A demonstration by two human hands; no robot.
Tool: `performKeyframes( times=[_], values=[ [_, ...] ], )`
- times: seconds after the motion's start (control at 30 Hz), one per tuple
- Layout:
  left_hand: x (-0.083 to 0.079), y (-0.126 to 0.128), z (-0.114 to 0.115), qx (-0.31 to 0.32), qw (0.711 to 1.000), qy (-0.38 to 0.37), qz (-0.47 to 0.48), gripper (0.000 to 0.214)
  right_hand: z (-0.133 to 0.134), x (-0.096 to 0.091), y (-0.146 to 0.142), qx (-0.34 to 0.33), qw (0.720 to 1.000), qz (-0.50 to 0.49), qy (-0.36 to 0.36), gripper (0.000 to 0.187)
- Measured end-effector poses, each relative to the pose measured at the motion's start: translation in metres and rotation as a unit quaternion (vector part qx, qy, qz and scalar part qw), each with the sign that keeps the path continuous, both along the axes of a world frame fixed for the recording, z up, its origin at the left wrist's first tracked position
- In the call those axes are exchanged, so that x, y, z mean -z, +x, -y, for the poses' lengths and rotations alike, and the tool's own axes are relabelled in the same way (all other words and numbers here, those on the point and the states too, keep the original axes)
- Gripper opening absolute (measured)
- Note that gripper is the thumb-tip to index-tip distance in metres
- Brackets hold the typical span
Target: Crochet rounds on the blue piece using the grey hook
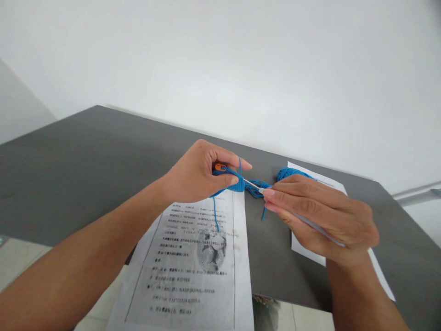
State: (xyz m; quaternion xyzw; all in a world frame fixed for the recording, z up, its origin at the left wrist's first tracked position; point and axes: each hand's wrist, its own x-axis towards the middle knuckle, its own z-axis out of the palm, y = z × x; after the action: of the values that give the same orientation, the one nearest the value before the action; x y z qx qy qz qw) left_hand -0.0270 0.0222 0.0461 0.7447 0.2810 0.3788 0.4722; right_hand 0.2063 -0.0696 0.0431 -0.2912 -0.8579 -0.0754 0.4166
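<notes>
Between thumb and fingers, my left hand (203, 172) pinches a small blue crochet piece (236, 185). A strand of blue yarn loops over its index finger, which is stretched out. An orange stitch marker (220, 167) is clipped at the top of the piece. My right hand (317, 211) grips a crochet hook (254, 185) with a grey handle, and the metal tip reaches the edge of the crochet piece. A yarn tail (216, 216) hangs below the piece. Loose blue yarn (257, 187) lies on the table just behind the hook.
A printed sheet (186, 285) with text and a dark picture lies under my left hand, reaching past the table's front edge. Another white sheet (339, 186) is beneath my right hand, with a blue yarn ball (292, 173) on it. The grey table (86, 161) meets a white wall.
</notes>
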Motion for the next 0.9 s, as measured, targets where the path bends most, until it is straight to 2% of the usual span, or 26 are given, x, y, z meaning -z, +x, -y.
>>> performKeyframes(
  times=[0.17, 0.23, 0.3, 0.37, 0.43, 0.5, 0.57, 0.63, 0.77, 0.9],
  values=[
    [0.002, -0.001, -0.001, 0.001, 1.0, -0.017, 0.0, 0.021, 0.006, 0.003, 0.0, 0.06, 0.996, -0.061, -0.018, 0.046],
    [0.003, 0.0, -0.001, -0.004, 1.0, -0.017, 0.004, 0.02, 0.006, 0.007, -0.001, 0.071, 0.991, -0.098, -0.051, 0.041],
    [0.004, 0.001, -0.001, -0.014, 1.0, -0.013, 0.008, 0.021, 0.002, 0.013, -0.003, 0.051, 0.978, -0.171, -0.107, 0.034],
    [0.006, 0.003, 0.0, -0.026, 1.0, -0.007, 0.013, 0.022, -0.004, 0.02, -0.008, 0.012, 0.941, -0.285, -0.184, 0.023],
    [0.007, 0.005, 0.002, -0.035, 0.999, -0.004, 0.017, 0.023, -0.011, 0.027, -0.014, -0.032, 0.875, -0.405, -0.262, 0.009],
    [0.008, 0.007, 0.005, -0.031, 0.999, 0.001, 0.027, 0.017, -0.017, 0.033, -0.02, -0.068, 0.825, -0.46, -0.322, 0.008],
    [0.009, 0.009, 0.009, -0.024, 0.999, 0.0, 0.041, 0.013, -0.02, 0.036, -0.026, -0.092, 0.794, -0.487, -0.353, 0.01],
    [0.009, 0.011, 0.012, -0.028, 0.998, -0.008, 0.059, 0.012, -0.02, 0.037, -0.03, -0.1, 0.782, -0.499, -0.36, 0.01],
    [0.009, 0.014, 0.017, -0.059, 0.995, -0.02, 0.083, 0.008, -0.021, 0.037, -0.032, -0.095, 0.779, -0.511, -0.35, 0.011],
    [0.009, 0.019, 0.022, -0.095, 0.991, -0.055, 0.083, 0.019, -0.022, 0.037, -0.033, -0.105, 0.762, -0.529, -0.358, 0.01]
  ],
)
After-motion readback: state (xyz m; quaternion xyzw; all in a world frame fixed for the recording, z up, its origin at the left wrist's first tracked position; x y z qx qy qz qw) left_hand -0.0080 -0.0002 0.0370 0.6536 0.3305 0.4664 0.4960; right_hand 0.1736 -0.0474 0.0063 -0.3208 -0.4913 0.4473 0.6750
